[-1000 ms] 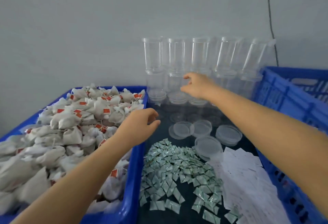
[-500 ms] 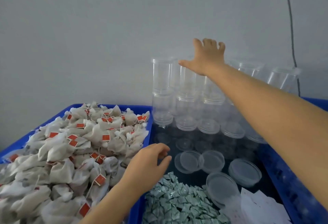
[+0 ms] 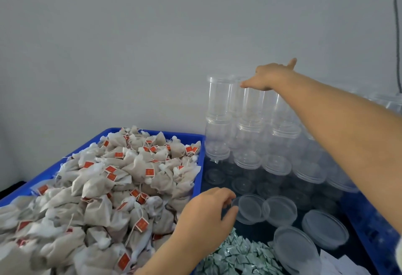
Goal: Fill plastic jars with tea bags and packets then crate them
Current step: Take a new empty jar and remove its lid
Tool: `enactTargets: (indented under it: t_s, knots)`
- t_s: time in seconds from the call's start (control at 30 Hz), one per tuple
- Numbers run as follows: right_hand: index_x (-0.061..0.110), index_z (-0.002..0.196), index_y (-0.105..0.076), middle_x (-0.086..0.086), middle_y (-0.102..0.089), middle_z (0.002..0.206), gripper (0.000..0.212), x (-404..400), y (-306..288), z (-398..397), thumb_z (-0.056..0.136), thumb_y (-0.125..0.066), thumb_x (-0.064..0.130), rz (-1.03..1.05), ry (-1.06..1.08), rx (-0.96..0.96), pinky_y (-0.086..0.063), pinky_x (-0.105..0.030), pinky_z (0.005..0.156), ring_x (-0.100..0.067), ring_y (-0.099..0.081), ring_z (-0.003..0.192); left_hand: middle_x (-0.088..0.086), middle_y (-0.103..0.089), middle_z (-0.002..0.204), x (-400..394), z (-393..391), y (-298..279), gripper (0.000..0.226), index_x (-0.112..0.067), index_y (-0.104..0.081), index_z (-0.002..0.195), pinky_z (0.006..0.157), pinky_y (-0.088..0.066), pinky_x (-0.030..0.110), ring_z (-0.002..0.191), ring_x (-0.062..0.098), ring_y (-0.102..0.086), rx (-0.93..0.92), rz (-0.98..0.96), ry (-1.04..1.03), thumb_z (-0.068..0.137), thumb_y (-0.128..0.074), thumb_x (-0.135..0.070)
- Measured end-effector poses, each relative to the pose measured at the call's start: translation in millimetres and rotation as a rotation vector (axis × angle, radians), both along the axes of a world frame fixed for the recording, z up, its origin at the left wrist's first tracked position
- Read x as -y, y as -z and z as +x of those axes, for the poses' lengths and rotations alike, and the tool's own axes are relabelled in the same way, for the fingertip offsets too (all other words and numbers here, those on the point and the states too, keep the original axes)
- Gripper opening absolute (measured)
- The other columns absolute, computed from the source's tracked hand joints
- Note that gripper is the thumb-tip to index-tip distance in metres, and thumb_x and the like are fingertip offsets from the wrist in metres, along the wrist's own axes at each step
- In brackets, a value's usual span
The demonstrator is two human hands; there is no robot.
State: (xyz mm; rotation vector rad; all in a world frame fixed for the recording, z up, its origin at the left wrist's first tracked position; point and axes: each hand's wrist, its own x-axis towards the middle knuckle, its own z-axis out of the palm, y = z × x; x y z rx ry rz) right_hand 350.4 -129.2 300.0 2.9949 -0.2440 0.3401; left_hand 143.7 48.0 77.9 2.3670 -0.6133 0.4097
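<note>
Right hand (image 3: 270,76) slid sideways over the top jars (image 3: 219,98).
Fingers spread, gripping nothing; left hand (image 3: 208,211) touches a lid (image 3: 252,209). Next: grab one jar.

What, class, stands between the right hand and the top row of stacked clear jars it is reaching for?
Nothing visible. The right hand is already over the top row of clear jars by the wall, its fingers at their rims, with no object in between.

The right hand (image 3: 270,76) reaches over the top of the stacked clear plastic jars (image 3: 219,98) against the wall. The left hand (image 3: 206,211) touches a clear lid (image 3: 250,208) beside the blue crate (image 3: 201,165) heaped with tea bags (image 3: 121,179); green packets (image 3: 237,257) lie below.
</note>
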Motion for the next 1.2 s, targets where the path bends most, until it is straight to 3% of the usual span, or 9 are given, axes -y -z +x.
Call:
enactTargets:
  t_s: [0.23,0.27,0.43,0.63,0.77,0.87,0.93,1.1,1.2]
  knots:
    - [0.012,0.127,-0.053,-0.007,-0.058,0.091,0.075,-3.5,-4.5,-8.3,0.081,-0.056,0.072,0.113,-0.024,0.113,0.004,-0.063,0.117,-0.037,-0.052,0.124,-0.013,-0.061,0.105,-1.6,-1.6,-0.4,0.027,-0.025,-0.057,0.117,0.085,-0.047,0.028,0.096,0.005,-0.055,0.045,-0.015,-0.026,0.094,-0.050,-0.036]
    - [0.012,0.127,-0.053,-0.008,-0.058,0.092,0.076,-4.2,-8.2,-11.4,0.081,-0.057,0.072,0.129,-0.027,0.131,0.002,-0.062,0.118,-0.037,-0.052,0.124,-0.013,-0.061,0.107,-2.0,-1.2,-0.3,0.028,-0.026,-0.057,0.119,0.086,-0.047,0.028,0.098,0.005,-0.055,0.054,-0.021,-0.034,0.094,-0.050,-0.036]
    - [0.010,0.139,-0.050,-0.014,-0.051,0.144,0.089,-14.2,-31.7,-44.4,0.081,-0.056,0.076,0.205,-0.085,0.186,-0.009,-0.054,0.119,-0.036,-0.041,0.137,-0.015,-0.058,0.120,-3.5,0.7,-1.3,0.036,-0.027,-0.052,0.129,0.090,-0.041,0.017,0.108,0.001,-0.051,0.120,-0.090,-0.103,0.095,-0.050,-0.038]
    - [0.016,0.144,-0.049,-0.012,-0.046,0.149,0.099,-24.1,-11.7,-104.4,0.073,-0.048,0.084,0.424,-0.198,0.099,-0.031,-0.047,0.112,-0.036,-0.044,0.134,-0.012,-0.046,0.134,-6.5,-4.3,-12.3,0.052,-0.021,-0.043,0.138,0.099,-0.024,0.013,0.121,-0.004,-0.034,0.231,-0.197,-0.199,0.091,-0.056,-0.039]
    - [0.020,0.149,-0.043,-0.007,-0.041,0.156,0.094,-21.1,66.9,-142.4,0.078,-0.049,0.082,0.678,-0.283,-0.072,-0.037,-0.043,0.109,-0.031,-0.044,0.137,-0.002,-0.044,0.137,-5.1,-12.7,-15.1,0.058,-0.015,-0.042,0.138,0.107,-0.026,0.027,0.127,0.008,-0.034,0.341,-0.220,-0.235,0.089,-0.059,-0.041]
    - [0.024,0.151,-0.036,-0.003,-0.045,0.150,0.084,-7.6,130.4,-168.6,0.086,-0.049,0.075,0.961,-0.165,-0.186,-0.049,-0.035,0.083,-0.026,-0.054,0.122,0.008,-0.050,0.135,3.0,-22.1,-7.3,0.069,-0.008,-0.049,0.134,0.107,-0.033,0.046,0.126,0.027,-0.043,0.434,0.008,-0.240,0.079,-0.067,-0.047]
    - [0.030,0.141,-0.048,-0.005,-0.056,0.137,0.074,4.3,166.7,-190.9,0.084,-0.047,0.078,1.248,-0.040,-0.287,-0.050,-0.029,0.066,-0.023,-0.062,0.105,0.010,-0.055,0.131,10.1,-25.8,0.5,0.081,-0.008,-0.055,0.129,0.104,-0.035,0.055,0.120,0.031,-0.051,0.484,0.259,-0.205,0.065,-0.079,-0.050]
    - [0.016,0.115,-0.066,-0.011,-0.069,0.104,0.077,29.8,225.8,-225.2,0.081,-0.045,0.083,1.679,0.190,-0.457,-0.049,-0.027,0.064,-0.024,-0.060,0.086,0.008,-0.061,0.127,23.7,-30.8,12.3,0.085,-0.017,-0.062,0.126,0.099,-0.041,0.056,0.115,0.026,-0.059,0.620,0.690,-0.085,0.049,-0.088,-0.044]
    - [0.012,0.107,-0.065,-0.008,-0.061,0.078,0.082,40.8,237.0,-235.7,0.081,-0.040,0.086,1.784,0.248,-0.606,-0.044,-0.021,0.046,-0.017,-0.057,0.057,0.009,-0.062,0.125,29.8,-32.0,19.3,0.083,-0.016,-0.059,0.128,0.098,-0.042,0.055,0.111,0.027,-0.061,0.723,0.792,-0.039,0.052,-0.087,-0.032]
